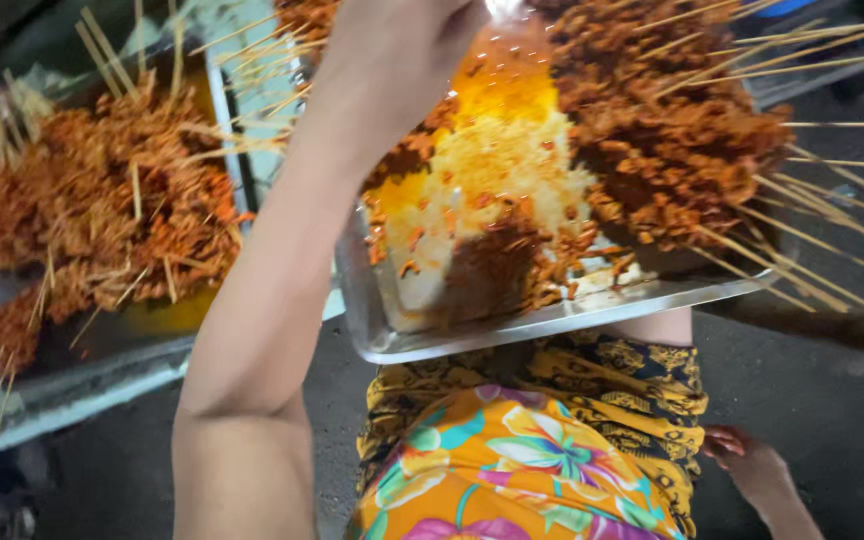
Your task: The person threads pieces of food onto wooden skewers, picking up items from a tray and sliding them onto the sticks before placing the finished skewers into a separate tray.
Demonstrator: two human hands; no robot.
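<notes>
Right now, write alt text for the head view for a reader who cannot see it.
A left hand reaches over a metal tray resting on a lap in floral cloth, holding skewered, reddish-brown marinated meat and orange sauce. Another tray of skewers sits to the left. A foot shows at lower right.

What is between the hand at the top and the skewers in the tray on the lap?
Nothing visible. The left hand reaches over the metal tray, right beside the pile of skewers. Only the tray's sauce-smeared bottom lies below it. Its fingers run out of the picture, so any touch cannot be told.
</notes>
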